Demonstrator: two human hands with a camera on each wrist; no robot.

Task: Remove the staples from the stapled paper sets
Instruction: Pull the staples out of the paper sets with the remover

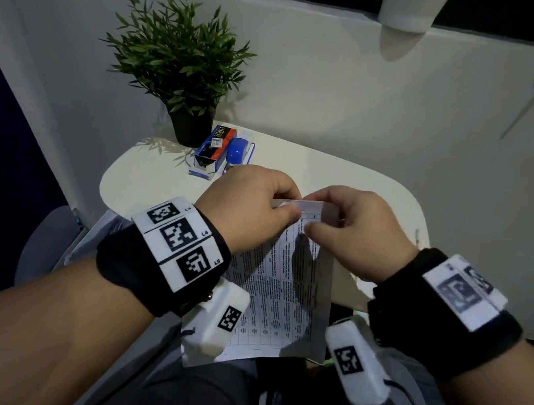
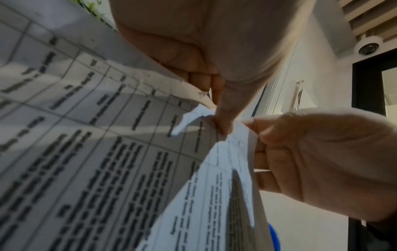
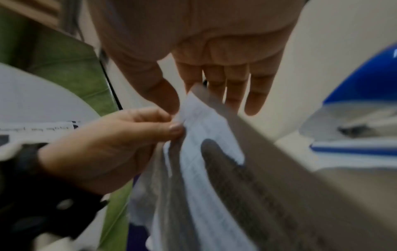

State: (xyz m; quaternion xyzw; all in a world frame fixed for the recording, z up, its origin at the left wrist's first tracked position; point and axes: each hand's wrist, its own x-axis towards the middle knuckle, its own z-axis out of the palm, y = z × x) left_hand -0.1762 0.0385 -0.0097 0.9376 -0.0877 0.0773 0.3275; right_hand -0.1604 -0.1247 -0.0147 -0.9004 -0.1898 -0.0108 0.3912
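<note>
A stapled paper set (image 1: 280, 291) printed with tables hangs from its top corner over my lap and the table's near edge. My left hand (image 1: 290, 202) pinches that corner between thumb and fingers, and the left wrist view shows its thumb (image 2: 223, 118) pressed on the folded corner. My right hand (image 1: 317, 213) pinches the sheets (image 3: 206, 129) right beside it, thumb in front and fingers behind. The two hands nearly touch at the corner. The sheets (image 2: 107, 152) are spread apart below the grip. I cannot make out the staple itself.
A small white table (image 1: 158, 179) lies ahead of me. At its back stand a potted plant (image 1: 182, 61), a box of staples (image 1: 214, 149) and a blue stapler (image 1: 238, 153). More printed paper lies low at the left, behind my left wrist.
</note>
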